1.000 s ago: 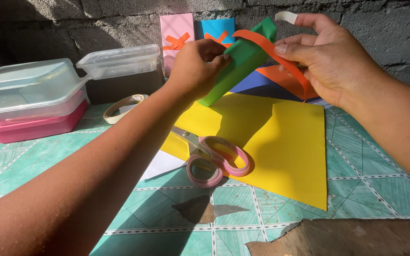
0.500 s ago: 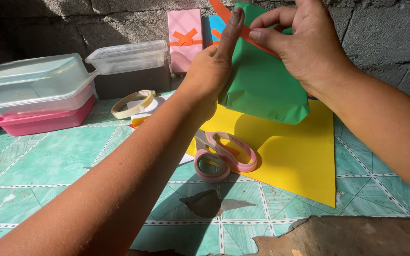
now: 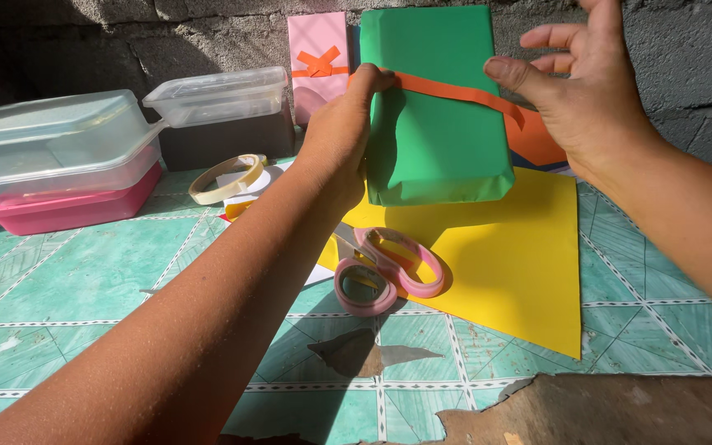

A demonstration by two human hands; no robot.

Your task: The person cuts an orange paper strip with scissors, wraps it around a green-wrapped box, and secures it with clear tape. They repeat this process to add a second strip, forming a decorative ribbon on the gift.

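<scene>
Banding step, I judge: left hand [image 3: 341,136] grips the green parcel [image 3: 434,107] upright above the yellow sheet [image 3: 504,255], thumb pinning the orange strip [image 3: 455,92]; right hand [image 3: 591,91], fingers spread, presses its other end, which next needs fixing down

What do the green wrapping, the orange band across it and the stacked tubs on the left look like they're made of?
Green wrapping: apparently matte paper, with creased folds at the corners and no gloss. Orange band: seemingly a thin, flat strip of coloured paper lying flush against the package. Clear tubs and the pink tub below them: likely thin moulded plastic, the clear ones translucent with soft highlights on their lids.
</scene>
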